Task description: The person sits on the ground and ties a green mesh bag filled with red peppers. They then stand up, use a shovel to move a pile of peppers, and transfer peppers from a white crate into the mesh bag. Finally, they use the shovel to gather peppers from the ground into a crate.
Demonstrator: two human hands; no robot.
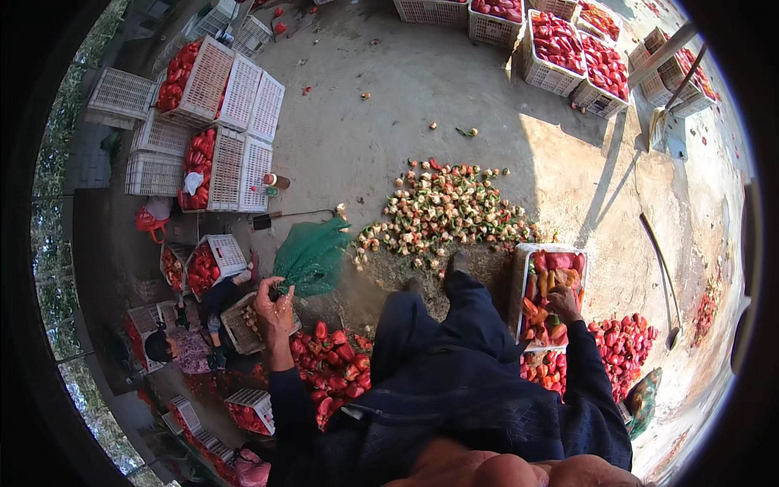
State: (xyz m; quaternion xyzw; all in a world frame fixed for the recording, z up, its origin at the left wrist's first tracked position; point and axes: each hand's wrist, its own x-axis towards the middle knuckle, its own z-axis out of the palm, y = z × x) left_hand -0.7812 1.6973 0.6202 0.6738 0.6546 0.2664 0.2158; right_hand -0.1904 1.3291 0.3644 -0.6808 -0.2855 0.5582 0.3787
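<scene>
My left hand (275,310) is raised at the near edge of a green mesh bag (313,255). Its thumb and fingers curve around a gap where green netting shows, and whether they pinch the mesh is unclear. On the other side, my right hand (565,304) reaches over a white plastic crate (519,292) of red and orange bell peppers (551,277). Those fingers touch the peppers at the crate's right side, their tips partly hidden. Beyond my feet lies a heap of cut pepper cores with green stems (450,207).
Loose red peppers (335,359) lie left of my legs, and another pile (621,353) lies at right. Stacked crates (228,164) stand at left, near a seated person (188,350). Full crates (554,49) line the back. A long-handled tool (663,274) lies at right.
</scene>
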